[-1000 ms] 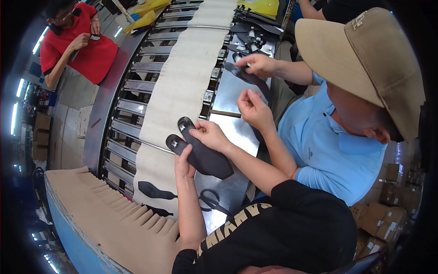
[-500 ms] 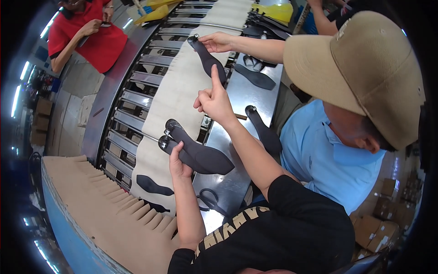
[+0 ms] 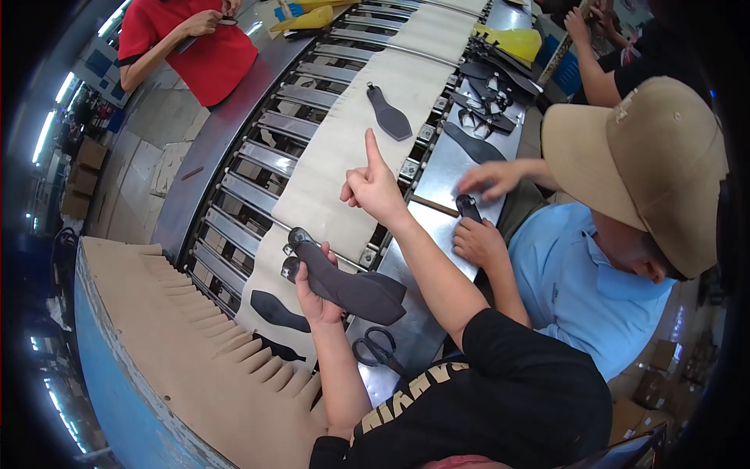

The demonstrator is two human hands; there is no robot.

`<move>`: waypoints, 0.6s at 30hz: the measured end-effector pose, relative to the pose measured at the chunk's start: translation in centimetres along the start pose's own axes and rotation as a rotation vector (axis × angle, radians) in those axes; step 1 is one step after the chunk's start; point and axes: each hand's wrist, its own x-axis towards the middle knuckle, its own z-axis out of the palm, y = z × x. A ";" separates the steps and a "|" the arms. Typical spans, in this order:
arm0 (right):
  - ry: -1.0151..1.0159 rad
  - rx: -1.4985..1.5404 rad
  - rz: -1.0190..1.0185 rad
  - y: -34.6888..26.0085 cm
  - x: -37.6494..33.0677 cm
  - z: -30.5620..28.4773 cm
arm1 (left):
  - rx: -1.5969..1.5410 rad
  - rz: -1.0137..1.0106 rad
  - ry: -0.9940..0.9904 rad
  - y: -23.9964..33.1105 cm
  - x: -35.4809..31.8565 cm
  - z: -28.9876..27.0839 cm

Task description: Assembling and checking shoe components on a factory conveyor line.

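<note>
My left hand (image 3: 312, 293) grips a stack of dark grey insole-shaped pieces (image 3: 351, 288) with metal rings at their narrow end, held over the near edge of the cream conveyor belt (image 3: 332, 168). My right hand (image 3: 373, 190) is raised above the belt, fist closed, index finger pointing up, holding nothing. One dark insole piece (image 3: 388, 114) lies alone farther up the belt. Two more dark pieces (image 3: 278, 313) lie on the belt just below my left hand.
Black scissors (image 3: 380, 349) lie on the metal side table (image 3: 437, 176). A person in a blue shirt and tan hat (image 3: 637, 168) handles dark pieces there. A person in red (image 3: 205, 43) stands across the belt. Wavy brown cardboard (image 3: 195, 367) lies at lower left.
My right hand left the stack and rose over the belt with its index finger up. The neighbour laid one insole piece on the belt and drew both hands back to the side table.
</note>
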 end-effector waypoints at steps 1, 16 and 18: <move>0.009 -0.005 0.009 0.3 0.0 0.0 | -0.033 -0.005 -0.013 0.1 0.0 -0.3; 0.030 0.071 0.019 1.3 1.1 0.0 | -0.120 -0.059 -0.006 -0.1 0.1 -2.9; 0.033 0.074 0.016 1.2 1.1 0.0 | -0.119 -0.064 -0.009 -0.1 0.0 -2.9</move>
